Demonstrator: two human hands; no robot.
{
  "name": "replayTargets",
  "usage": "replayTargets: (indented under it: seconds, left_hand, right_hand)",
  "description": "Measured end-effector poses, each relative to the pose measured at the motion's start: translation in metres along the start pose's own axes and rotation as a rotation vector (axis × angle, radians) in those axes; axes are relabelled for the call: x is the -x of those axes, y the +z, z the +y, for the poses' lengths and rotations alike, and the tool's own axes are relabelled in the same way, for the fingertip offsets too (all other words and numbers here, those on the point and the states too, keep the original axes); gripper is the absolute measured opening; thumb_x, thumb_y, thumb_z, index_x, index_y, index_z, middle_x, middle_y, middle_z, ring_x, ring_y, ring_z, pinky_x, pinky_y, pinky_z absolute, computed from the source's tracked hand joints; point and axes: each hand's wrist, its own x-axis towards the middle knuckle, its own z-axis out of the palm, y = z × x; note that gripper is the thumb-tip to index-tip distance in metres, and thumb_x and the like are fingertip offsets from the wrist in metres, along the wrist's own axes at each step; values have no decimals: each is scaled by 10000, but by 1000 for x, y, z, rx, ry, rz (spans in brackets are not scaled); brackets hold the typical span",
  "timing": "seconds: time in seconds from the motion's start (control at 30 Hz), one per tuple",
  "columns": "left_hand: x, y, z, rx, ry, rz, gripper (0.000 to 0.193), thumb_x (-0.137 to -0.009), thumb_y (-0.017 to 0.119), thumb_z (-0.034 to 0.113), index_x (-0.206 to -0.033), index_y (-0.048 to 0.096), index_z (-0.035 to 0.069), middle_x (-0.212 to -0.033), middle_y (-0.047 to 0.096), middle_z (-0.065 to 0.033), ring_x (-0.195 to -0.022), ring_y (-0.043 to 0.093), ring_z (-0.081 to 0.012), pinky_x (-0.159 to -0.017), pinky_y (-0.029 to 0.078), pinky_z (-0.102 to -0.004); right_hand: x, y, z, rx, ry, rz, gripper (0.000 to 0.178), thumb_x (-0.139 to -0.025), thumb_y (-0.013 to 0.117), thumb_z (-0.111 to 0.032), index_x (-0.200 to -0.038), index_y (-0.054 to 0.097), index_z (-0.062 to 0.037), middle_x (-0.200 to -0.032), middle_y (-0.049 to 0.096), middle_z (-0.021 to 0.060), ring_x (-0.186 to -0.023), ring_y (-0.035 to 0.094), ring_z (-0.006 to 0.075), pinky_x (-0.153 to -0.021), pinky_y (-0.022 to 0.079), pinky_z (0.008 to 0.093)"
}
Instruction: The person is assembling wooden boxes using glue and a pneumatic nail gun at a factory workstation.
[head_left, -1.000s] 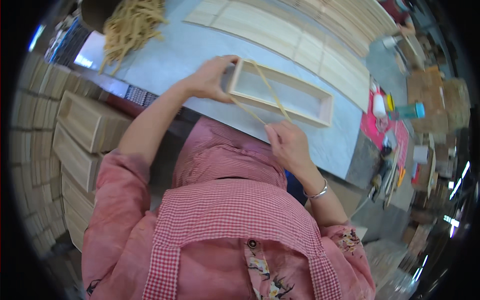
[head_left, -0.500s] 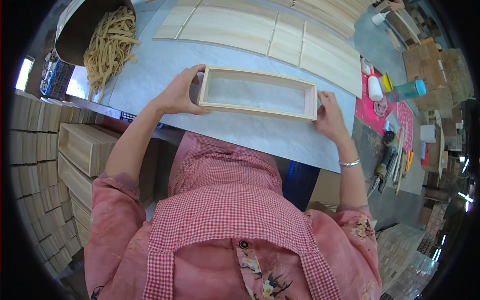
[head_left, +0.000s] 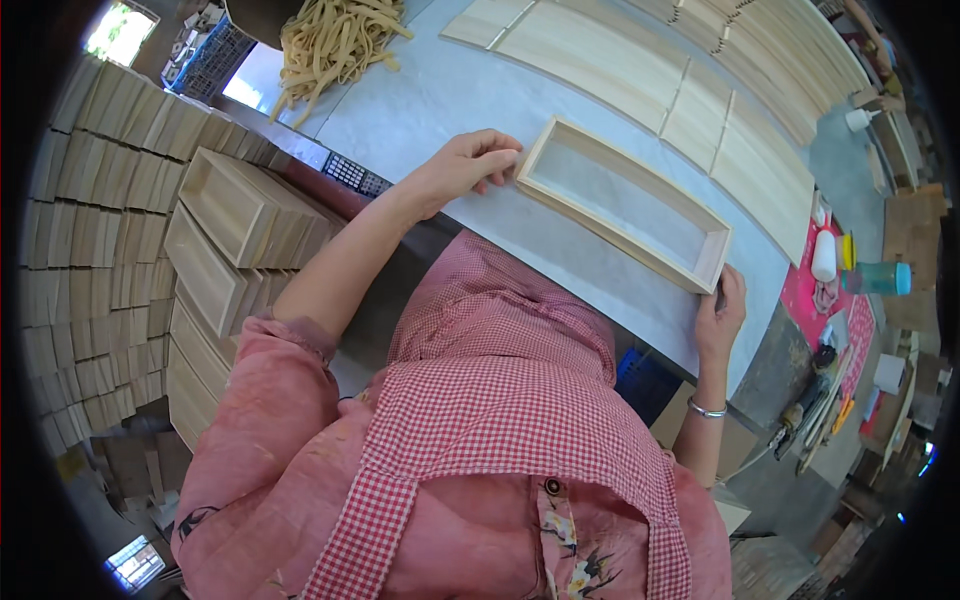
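A long, pale wooden box frame (head_left: 610, 225) lies aslant on the white tabletop (head_left: 400, 120), the bluish-white surface showing inside its four walls. My left hand (head_left: 468, 172) is beside the frame's left end, fingers loosely bent and apart, with nothing visible in them; its fingertips come very close to the corner. At the opposite end, my right hand (head_left: 722, 312) grips the near right corner, thumb and fingers against the wood. Beyond the frame lie flat thin wooden panels (head_left: 590, 70), side by side.
A heap of tan strips (head_left: 335, 50) spills at the far left. Shallow wooden boxes (head_left: 225, 205) are stacked left of me, before a wall of stacked wood pieces (head_left: 110, 230). To the right are a white bottle (head_left: 824, 256), a teal jar (head_left: 880, 279) and a corded tool (head_left: 800, 405).
My left hand has come off the frame's left end. My right hand stays at its right end. The view has turned, so the frame now appears more slanted and farther right.
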Motion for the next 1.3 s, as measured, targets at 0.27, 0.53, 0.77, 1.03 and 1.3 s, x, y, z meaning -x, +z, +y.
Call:
replayTargets:
  seconds: [0.27,0.53,0.77,1.03,1.3]
  left_hand:
    - [-11,13,-9,-113,12,34,78,-851,595,-34,-889,635,21,-721,616,-43,-619,556,-109,-565,454,-212]
    - [-3,19,-7,-287,108,92,87,-912,610,19,-996,627,19,-811,619,-44,-731,599,-126,-641,477,-229]
    - [7,21,11,73,-30,-29,223,-980,626,86,-1197,611,35,-967,621,-59,-883,607,-140,-751,490,-235]
    - [12,10,12,49,-29,-96,221,-936,662,29,-1152,619,32,-997,644,-75,-929,617,-143,-815,498,-243]
    - [35,16,-44,470,188,-20,208,-911,610,-75,-1091,615,29,-1187,671,-114,-1008,638,-159,-882,509,-248]
  right_hand:
    - [3,4,-5,-87,46,52,280,-941,578,14,-1213,645,16,-1153,658,119,-984,605,241,-881,486,318]
    - [-1,-15,-38,-378,304,48,251,-989,575,-72,-1202,647,38,-1072,662,95,-899,575,178,-822,472,279]
    - [-2,-20,-33,-539,377,-93,262,-990,588,-112,-1185,651,50,-1028,654,95,-830,563,156,-769,470,257]
    - [9,-21,-37,-554,428,-97,287,-944,631,-53,-1221,624,20,-1128,656,104,-886,597,165,-813,496,271]
    - [27,-19,-64,-716,19,229,323,-868,639,35,-1174,553,-22,-1400,569,167,-1171,596,261,-1002,474,334]
